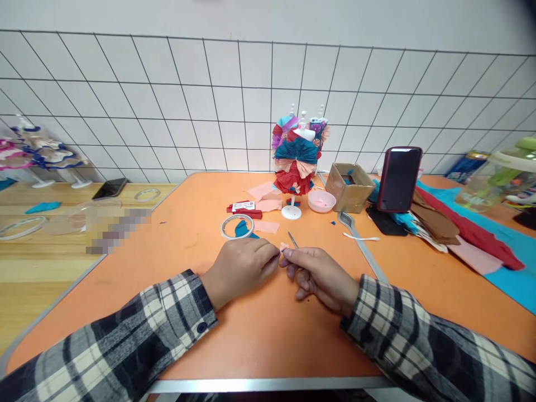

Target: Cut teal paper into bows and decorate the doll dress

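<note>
A small ruffled scrap of pink crepe paper (283,246) is pinched between my two hands above the orange table. My left hand (240,267) is closed, its thumb and fingertips pressed together at the scrap's left side. From the right, my right hand (319,273) grips the scrap between thumb and forefinger, with the other fingers curled underneath. A pointed metal tip (292,240) shows just beyond my right fingers; whether that hand holds it cannot be made out. Behind my left hand lie a tape roll (237,226) and a blue paper piece (242,229).
A small dress stand (296,153) in ruffled red, teal and pink paper stands behind. Near it are a pink bowl (321,201), a cardboard box (349,187) and an upright phone (399,180). Crepe sheets (464,226) lie right; pink scraps (268,201) lie centre.
</note>
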`<state>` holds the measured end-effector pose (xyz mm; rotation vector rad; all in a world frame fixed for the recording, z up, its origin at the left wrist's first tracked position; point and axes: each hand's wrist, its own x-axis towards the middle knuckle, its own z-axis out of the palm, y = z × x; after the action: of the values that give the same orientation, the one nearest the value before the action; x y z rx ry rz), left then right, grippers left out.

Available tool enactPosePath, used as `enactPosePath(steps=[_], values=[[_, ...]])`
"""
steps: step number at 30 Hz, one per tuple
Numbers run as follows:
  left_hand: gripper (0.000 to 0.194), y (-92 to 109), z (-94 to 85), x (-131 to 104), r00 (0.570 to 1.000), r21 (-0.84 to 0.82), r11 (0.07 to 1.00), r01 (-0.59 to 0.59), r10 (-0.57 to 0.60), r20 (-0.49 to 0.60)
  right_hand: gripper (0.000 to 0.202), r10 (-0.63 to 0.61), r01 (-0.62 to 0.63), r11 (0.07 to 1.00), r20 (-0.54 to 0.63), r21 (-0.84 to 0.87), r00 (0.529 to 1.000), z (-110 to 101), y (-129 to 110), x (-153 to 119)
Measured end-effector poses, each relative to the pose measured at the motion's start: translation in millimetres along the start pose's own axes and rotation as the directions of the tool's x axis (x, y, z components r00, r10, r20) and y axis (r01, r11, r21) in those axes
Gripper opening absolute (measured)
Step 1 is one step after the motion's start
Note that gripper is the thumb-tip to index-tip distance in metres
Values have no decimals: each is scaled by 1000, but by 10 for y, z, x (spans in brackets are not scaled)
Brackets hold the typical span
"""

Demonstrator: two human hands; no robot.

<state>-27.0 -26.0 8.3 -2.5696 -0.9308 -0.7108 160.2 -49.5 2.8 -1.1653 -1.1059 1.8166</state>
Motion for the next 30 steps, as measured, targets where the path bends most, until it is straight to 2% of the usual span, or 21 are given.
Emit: enactPosePath(steps=[3, 5, 8, 10, 12, 15, 18, 20, 22, 25, 27, 30], values=[[24, 12, -19, 4, 998, -1, 998, -57, 57, 0, 26, 22, -21, 999, -26, 24, 999, 16, 36, 27], [22, 25, -24, 0, 999, -11, 999, -41, 41, 3, 22, 27, -25, 999, -61, 35, 998, 13, 53, 46], [18, 50, -26, 0, 995, -100, 990, 97, -94, 35, 21, 21, -16, 998, -80, 56, 997, -6, 62, 59], [14, 68, -25, 15, 970, -225, 945, 239, -224, 90, 22, 12, -6, 997, -66, 80, 998, -18, 60, 59], [12, 83, -18, 39, 930, -370, 854, 367, -333, 155, 22, 8, -1, 994, -60, 113, 998, -23, 58, 59], [13, 99, 12, 77, 859, -555, 661, 505, -448, 248, 20, 16, -5, 990, -78, 139, 997, -21, 56, 64], [14, 107, 58, 93, 780, -684, 426, 592, -516, 354, 19, 28, -14, 990, -98, 140, 995, -23, 56, 74], [16, 104, 86, 88, 746, -741, 286, 608, -526, 409, 19, 24, -9, 989, -100, 150, 995, -27, 56, 79], [19, 91, 104, 76, 736, -778, 186, 600, -511, 444, 21, 14, 1, 988, -98, 157, 995, -29, 54, 79], [24, 63, 113, 54, 733, -802, 93, 590, -478, 484, 25, -12, 27, 992, -114, 125, 993, -27, 45, 76], [26, 51, 112, 43, 727, -802, 30, 597, -443, 524, 28, -59, 67, 996, -127, 55, 990, -28, 39, 78], [28, 53, 105, 34, 703, -786, -114, 608, -383, 599, 32, -179, 163, 979, -141, -120, 974, -44, 39, 90]])
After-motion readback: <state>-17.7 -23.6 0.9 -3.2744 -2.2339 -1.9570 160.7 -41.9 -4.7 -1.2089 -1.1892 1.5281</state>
